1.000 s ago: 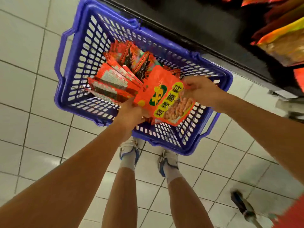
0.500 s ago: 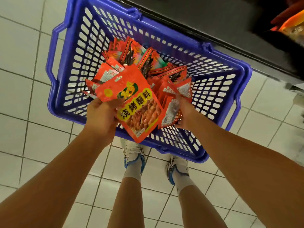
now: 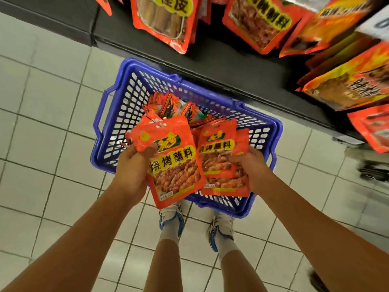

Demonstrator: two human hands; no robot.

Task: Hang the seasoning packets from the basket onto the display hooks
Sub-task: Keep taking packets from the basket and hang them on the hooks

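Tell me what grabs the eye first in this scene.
Two fans of bright red seasoning packets, one in the left hand and one in the right hand, held above a blue basket on the white tiled floor. Above, more red packets hang on the dark display.

White tiled floor (image 3: 52, 144) w/ grey grout; dark shelf base (image 3: 210, 60) along top.

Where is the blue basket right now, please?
In the head view, the blue basket sits mid-frame on the tiled floor, against the dark shelf base, just ahead of the person's shoes.
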